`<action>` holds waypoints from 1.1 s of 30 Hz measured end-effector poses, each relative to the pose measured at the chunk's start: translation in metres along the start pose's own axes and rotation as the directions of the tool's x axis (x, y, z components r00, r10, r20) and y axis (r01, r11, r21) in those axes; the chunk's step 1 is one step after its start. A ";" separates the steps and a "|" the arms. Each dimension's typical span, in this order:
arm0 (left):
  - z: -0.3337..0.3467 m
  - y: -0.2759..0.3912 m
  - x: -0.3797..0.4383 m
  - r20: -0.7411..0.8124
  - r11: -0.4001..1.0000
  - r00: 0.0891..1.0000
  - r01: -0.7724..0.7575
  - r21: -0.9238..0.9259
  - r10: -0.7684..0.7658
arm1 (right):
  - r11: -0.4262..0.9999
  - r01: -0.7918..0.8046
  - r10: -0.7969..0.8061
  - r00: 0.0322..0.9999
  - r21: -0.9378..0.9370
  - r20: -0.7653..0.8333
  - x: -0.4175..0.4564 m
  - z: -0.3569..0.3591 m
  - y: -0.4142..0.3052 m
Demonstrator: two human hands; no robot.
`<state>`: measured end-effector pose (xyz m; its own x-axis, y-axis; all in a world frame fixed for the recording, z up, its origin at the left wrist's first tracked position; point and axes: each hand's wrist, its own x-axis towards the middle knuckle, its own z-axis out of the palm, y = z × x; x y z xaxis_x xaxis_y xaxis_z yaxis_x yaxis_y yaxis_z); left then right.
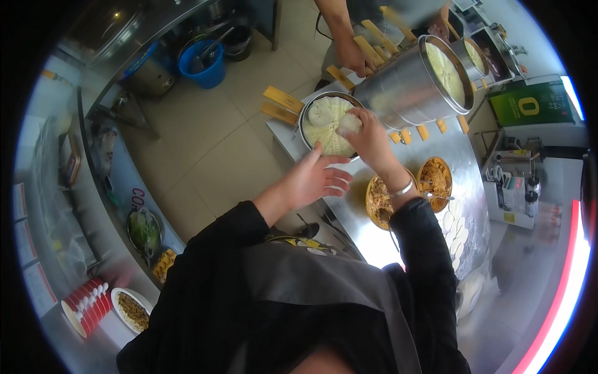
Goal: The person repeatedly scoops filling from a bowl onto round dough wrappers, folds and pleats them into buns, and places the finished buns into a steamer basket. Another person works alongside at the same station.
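Note:
A round metal steamer with a woven mat [332,142] stands before me, and one pleated bun [320,115] rests on the mat's left part. My right hand [371,140] grips a second white bun [349,124] over the mat's right side; whether that bun touches the mat I cannot tell. My left hand [317,180] hovers near the steamer's front edge, fingers apart and holding nothing. Two bowls of filling, one with pale minced filling [379,198] and one with orange-brown filling [435,180], sit on the metal table near my right forearm. Flat dough rounds [455,229] lie beyond them.
Tall stacked metal steamers [406,89] with wooden handles stand just beyond the small one. A co-worker's hand [352,55] is at their handles. A blue bucket [202,64] is at the upper left. Red-and-white paper cups [86,306] stand at the lower left.

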<state>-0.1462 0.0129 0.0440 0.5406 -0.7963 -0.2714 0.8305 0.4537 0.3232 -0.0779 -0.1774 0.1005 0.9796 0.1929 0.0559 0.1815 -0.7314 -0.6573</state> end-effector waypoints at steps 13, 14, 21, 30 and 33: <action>-0.021 -0.018 -0.012 -0.034 0.998 0.997 0.068 0.015 -0.068 | 0.990 0.062 -0.075 0.992 -0.123 -0.100 0.014 -0.012 0.026; -0.016 -0.019 -0.008 -0.011 0.996 0.997 0.079 0.032 -0.079 | 0.998 0.042 -0.045 0.997 -0.048 -0.066 -0.007 -0.037 0.017; 0.035 -0.042 0.035 0.164 0.975 0.964 0.194 0.105 -0.209 | 0.866 -0.400 0.498 0.746 0.300 -0.442 -0.234 -0.215 0.104; 0.102 -0.108 0.082 0.138 0.907 0.920 0.320 0.272 -0.366 | 0.300 -0.383 0.930 -0.087 0.874 -0.358 -0.551 -0.149 0.352; 0.114 -0.126 0.087 0.084 0.900 0.931 0.315 0.301 -0.354 | 0.360 -0.660 0.861 -0.038 0.660 -0.507 -0.579 -0.121 0.407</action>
<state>-0.2196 -0.1593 0.0831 0.1983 -0.9360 -0.2908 0.8772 0.0372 0.4786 -0.5610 -0.6656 -0.1084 0.1625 -0.9688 -0.1869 -0.6375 0.0414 -0.7693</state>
